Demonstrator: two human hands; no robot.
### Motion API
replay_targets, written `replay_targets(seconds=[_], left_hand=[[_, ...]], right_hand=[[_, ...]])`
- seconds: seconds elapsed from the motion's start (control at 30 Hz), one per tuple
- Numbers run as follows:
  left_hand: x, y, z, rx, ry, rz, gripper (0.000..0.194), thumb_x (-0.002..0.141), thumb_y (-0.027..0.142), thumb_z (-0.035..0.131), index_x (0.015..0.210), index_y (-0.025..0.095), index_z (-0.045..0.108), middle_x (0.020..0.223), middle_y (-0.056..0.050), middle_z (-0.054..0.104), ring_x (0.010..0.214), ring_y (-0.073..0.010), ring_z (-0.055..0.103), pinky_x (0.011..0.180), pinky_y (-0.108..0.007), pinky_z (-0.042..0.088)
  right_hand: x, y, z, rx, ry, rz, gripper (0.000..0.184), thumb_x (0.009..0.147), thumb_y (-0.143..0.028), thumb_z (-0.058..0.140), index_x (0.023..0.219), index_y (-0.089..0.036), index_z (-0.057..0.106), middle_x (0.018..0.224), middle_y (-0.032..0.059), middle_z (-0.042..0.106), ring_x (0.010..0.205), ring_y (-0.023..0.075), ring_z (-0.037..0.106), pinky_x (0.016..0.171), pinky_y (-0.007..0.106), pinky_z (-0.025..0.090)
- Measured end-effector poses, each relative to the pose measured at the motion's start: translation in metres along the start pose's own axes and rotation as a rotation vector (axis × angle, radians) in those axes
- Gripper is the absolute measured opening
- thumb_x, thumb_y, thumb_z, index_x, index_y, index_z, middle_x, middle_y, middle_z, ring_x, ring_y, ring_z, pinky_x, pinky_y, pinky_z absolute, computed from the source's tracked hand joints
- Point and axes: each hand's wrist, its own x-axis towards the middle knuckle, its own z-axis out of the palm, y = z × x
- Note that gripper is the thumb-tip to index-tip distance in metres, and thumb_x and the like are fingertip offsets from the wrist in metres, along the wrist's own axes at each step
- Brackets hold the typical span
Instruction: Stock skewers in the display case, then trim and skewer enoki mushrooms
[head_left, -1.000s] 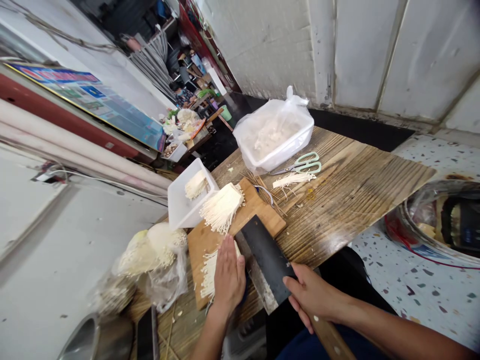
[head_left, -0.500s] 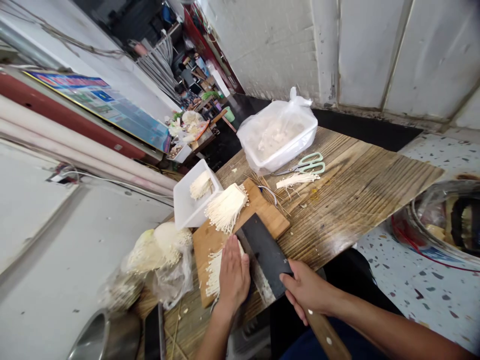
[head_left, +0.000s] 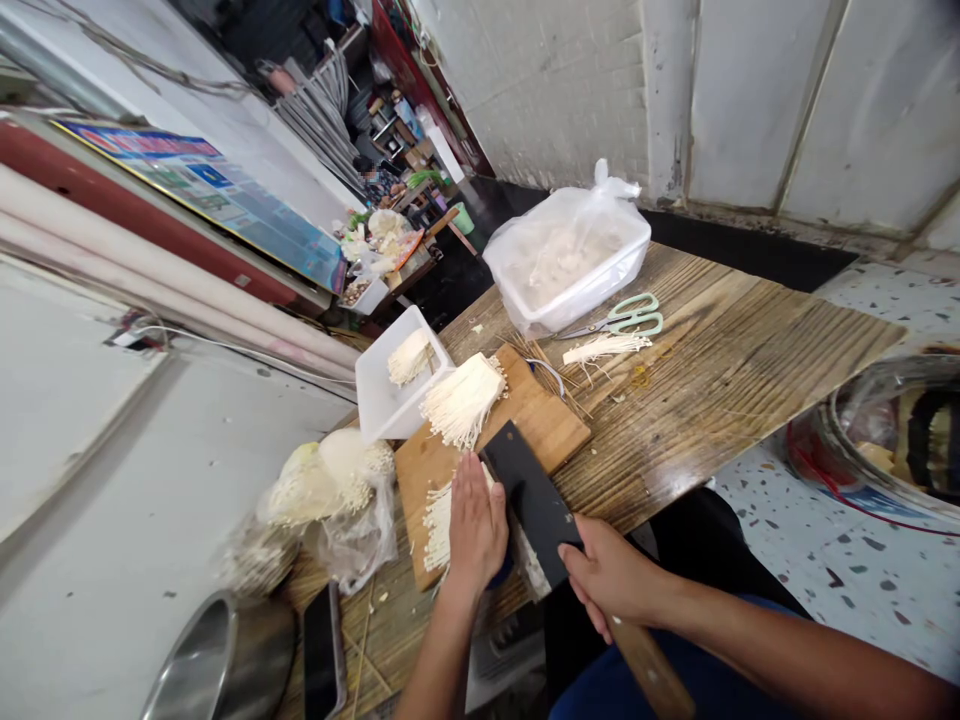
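Note:
My right hand [head_left: 611, 578] is closed around a cleaver [head_left: 531, 500], its fingers at the place where the wooden handle meets the dark blade. Flat on a bunch of enoki mushrooms [head_left: 438, 528] lies my left hand [head_left: 478, 520], fingers stretched out and the palm partly hiding the bunch. The blade is tilted close beside that hand, over the near edge of the wooden cutting board [head_left: 551, 425]; whether its edge is in the mushrooms is hidden. Another enoki bunch [head_left: 466, 398] rests at the board's far end.
Behind the board stand a white bin [head_left: 382, 395] with enoki inside and a bagged white tub [head_left: 574, 265]. Green-handled scissors [head_left: 634, 315] and a small enoki clump [head_left: 606, 347] lie rightward. Bagged mushrooms [head_left: 330, 480], a phone [head_left: 322, 650] and a metal pot [head_left: 225, 660] are leftward.
The view has shifted slightly, so the scene sits a little further right. The cleaver blade appears tilted somewhat differently; the left hand stays on the enoki mushrooms and the right keeps its grip.

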Motion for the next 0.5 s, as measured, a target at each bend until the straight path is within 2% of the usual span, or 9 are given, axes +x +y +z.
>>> replay_targets(seconds=[0.17, 0.33, 0.43, 0.5], left_hand=[[0.001, 0.004, -0.001, -0.014, 0.007, -0.036, 0.059, 0.1, 0.038, 0.025, 0.152, 0.012, 0.015, 0.157, -0.018, 0.022, 0.146, -0.0263, 0.017, 0.118, -0.055, 0.021], [0.003, 0.002, -0.01, -0.044, -0.102, -0.099, 0.066, 0.097, 0.047, 0.031, 0.151, 0.009, 0.019, 0.156, -0.021, 0.022, 0.146, -0.0282, 0.016, 0.118, -0.056, 0.021], [0.005, 0.001, -0.016, -0.03, -0.135, -0.066, 0.073, 0.094, 0.051, 0.038, 0.149, 0.007, 0.02, 0.155, -0.023, 0.023, 0.145, -0.0296, 0.019, 0.117, -0.055, 0.023], [0.006, 0.003, -0.019, -0.009, -0.123, 0.0, 0.069, 0.095, 0.048, 0.038, 0.148, 0.007, 0.022, 0.153, -0.024, 0.028, 0.144, -0.0293, 0.023, 0.116, -0.053, 0.026]], right_hand=[[0.004, 0.001, 0.009, -0.02, 0.012, 0.013, 0.006, 0.089, -0.021, 0.036, 0.084, -0.022, 0.034, 0.041, -0.0131, 0.041, 0.026, 0.009, 0.043, 0.026, 0.016, 0.037], [0.022, -0.005, 0.019, -0.017, 0.027, -0.012, 0.006, 0.09, -0.02, 0.033, 0.084, -0.022, 0.033, 0.042, -0.0127, 0.042, 0.027, 0.0089, 0.043, 0.027, 0.016, 0.037], [0.023, -0.001, 0.019, 0.001, 0.038, -0.038, 0.004, 0.089, -0.022, 0.036, 0.085, -0.022, 0.034, 0.044, -0.0131, 0.043, 0.027, 0.0085, 0.043, 0.028, 0.016, 0.038], [0.022, 0.002, 0.017, 0.003, 0.045, -0.046, 0.002, 0.088, -0.023, 0.037, 0.087, -0.022, 0.035, 0.044, -0.0132, 0.044, 0.027, 0.0084, 0.043, 0.028, 0.016, 0.038]])
